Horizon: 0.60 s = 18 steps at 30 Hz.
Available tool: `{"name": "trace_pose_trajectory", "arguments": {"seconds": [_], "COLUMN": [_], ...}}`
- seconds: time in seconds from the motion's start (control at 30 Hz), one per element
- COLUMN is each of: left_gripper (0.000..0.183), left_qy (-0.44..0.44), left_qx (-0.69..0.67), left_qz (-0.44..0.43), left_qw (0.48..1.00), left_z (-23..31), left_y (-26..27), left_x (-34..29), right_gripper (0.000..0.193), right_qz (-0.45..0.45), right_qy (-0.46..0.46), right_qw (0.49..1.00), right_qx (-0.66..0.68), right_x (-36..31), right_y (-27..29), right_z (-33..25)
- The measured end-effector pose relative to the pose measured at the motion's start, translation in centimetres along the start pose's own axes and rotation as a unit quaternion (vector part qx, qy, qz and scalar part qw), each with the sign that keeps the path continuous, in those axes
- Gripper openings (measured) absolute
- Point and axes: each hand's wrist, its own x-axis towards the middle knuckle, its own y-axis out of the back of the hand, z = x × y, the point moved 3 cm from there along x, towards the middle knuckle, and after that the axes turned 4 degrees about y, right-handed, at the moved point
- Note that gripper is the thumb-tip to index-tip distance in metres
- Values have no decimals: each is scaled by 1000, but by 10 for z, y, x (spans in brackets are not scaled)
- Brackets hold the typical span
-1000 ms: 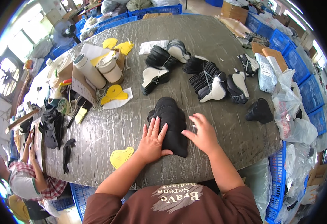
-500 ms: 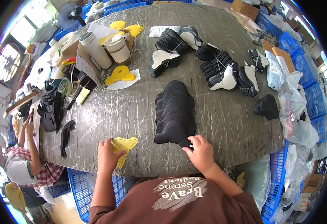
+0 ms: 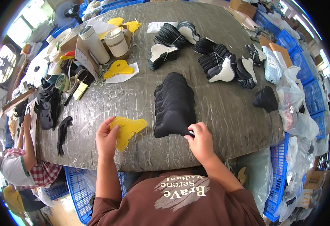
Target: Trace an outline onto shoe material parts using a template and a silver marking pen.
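Grey, cracked-looking worktable [image 3: 135,101] fills the middle of the view, with blue crates along its far and right edges and clear plastic bags [image 3: 293,113] heaped at the right.

At the near edge, the left hand [image 3: 106,137] grips a yellow shoe-shaped pattern [image 3: 128,130]. Its fingers [image 3: 104,126] curl over the pattern's left end and are closed on it; the rest of the pattern reaches out to the right of them, lying just above or on the tabletop, which of the two I cannot tell.

The right hand [image 3: 201,141] sits at the near end of a fanned row of black cut pieces [image 3: 174,103]. Its fingertips [image 3: 190,133] are pinched together on the nearest piece's lower right corner. The row runs away from these fingers toward the far side of the table.

Between the two hands lies bare tabletop; the pattern's tip comes near the black row but stays apart from it.

Farther beyond the fingers lie tied bundles of black and white pieces [image 3: 217,64], a second yellow pattern on white paper [image 3: 119,69], and two cylindrical containers [image 3: 104,43]. Well off to the left of the left hand, another person in a checked shirt [image 3: 25,165] sits at the table's end.
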Motion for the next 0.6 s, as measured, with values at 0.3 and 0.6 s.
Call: {"name": "trace_pose_trajectory", "arguments": {"seconds": [0.3,0.6], "left_gripper": [15,11], "left_qy": [75,-86], "left_qx": [72,162], "left_qz": [-302,-318], "left_qw": [948,930], "left_z": [-12,-14], "left_y": [-68,-97], "left_x": [-17,-21], "right_gripper": [29,19], "right_qz": [32,100], "right_qy": [17,58], "right_qw": [999,993], "right_qx": [-33,-26], "right_x": [15,25], "right_y": [-15,-17], "right_z": [2,6]}}
